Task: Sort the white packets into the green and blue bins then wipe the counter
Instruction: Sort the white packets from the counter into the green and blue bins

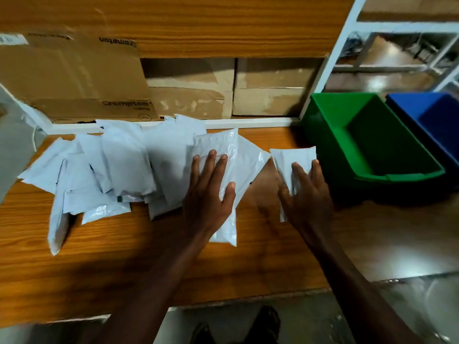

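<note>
Your left hand (208, 194) lies at the centre of the frame, its fingers (211, 160) straight and spread flat on a long white packet (224, 219) that runs from mid-frame toward the lower centre. Your right hand (306, 192), just right of centre, holds a smaller white packet (290, 160), with fingers curled over its right edge and the thumb on its left side; whether it is lifted off the worktop (111, 256) you cannot tell.

A loose pile of white packets (119, 170) spreads across the left and centre of the frame, overlapping too much for an exact count; about ten show. Two bins stand at the right of the frame: one green bin (340, 150), nothing visible inside it, and one blue bin (402, 105) touching it on its right, partly cut off by the frame edge. Three cardboard boxes (74, 78) sit on the shelf across the upper left and upper centre.
</note>
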### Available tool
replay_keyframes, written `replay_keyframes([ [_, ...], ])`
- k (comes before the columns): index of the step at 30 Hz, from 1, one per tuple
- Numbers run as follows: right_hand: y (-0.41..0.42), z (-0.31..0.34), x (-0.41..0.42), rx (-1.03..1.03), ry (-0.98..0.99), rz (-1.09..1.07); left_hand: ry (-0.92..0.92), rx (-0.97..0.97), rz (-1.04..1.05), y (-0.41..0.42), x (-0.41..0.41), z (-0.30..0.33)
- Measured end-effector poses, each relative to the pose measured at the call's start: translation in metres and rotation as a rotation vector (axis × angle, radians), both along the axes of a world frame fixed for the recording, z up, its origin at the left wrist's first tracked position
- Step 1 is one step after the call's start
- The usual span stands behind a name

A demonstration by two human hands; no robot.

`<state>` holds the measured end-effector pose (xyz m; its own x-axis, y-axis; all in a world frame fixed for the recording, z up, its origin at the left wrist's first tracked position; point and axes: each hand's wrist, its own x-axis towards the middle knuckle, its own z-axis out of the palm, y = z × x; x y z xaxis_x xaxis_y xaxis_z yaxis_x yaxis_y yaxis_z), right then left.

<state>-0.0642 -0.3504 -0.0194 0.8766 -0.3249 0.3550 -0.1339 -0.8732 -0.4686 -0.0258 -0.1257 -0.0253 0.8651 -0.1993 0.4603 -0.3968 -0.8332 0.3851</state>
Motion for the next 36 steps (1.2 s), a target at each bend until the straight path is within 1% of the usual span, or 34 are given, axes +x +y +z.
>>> replay_keyframes([
  [4,-0.033,0.013,-0.034,0.022,-0.094,-0.042,-0.005,0.017,-0.065,-0.045,-0.014,0.008],
  [9,-0.095,0.034,-0.063,0.032,-0.220,-0.091,-0.025,-0.068,-0.117,-0.127,-0.031,0.030],
  [13,-0.170,0.050,-0.079,-0.003,-0.248,-0.090,-0.031,-0.085,-0.133,-0.210,-0.042,0.050],
  [18,-0.271,0.062,-0.083,0.007,-0.270,-0.122,-0.095,-0.078,-0.195,-0.306,-0.046,0.075],
  [23,-0.361,0.072,-0.065,0.018,-0.236,-0.177,-0.090,-0.103,-0.216,-0.395,-0.037,0.095],
  [28,-0.434,0.071,-0.027,0.044,-0.276,-0.175,-0.099,-0.108,-0.228,-0.473,-0.011,0.097],
  [31,-0.467,0.069,-0.002,0.053,-0.232,-0.199,-0.101,-0.115,-0.226,-0.511,0.012,0.091],
  [34,-0.494,0.066,0.021,0.022,-0.196,-0.165,-0.061,-0.107,-0.213,-0.538,0.031,0.086],
  [36,-0.511,0.064,0.038,0.018,-0.128,-0.151,-0.050,-0.091,-0.208,-0.553,0.043,0.085],
])
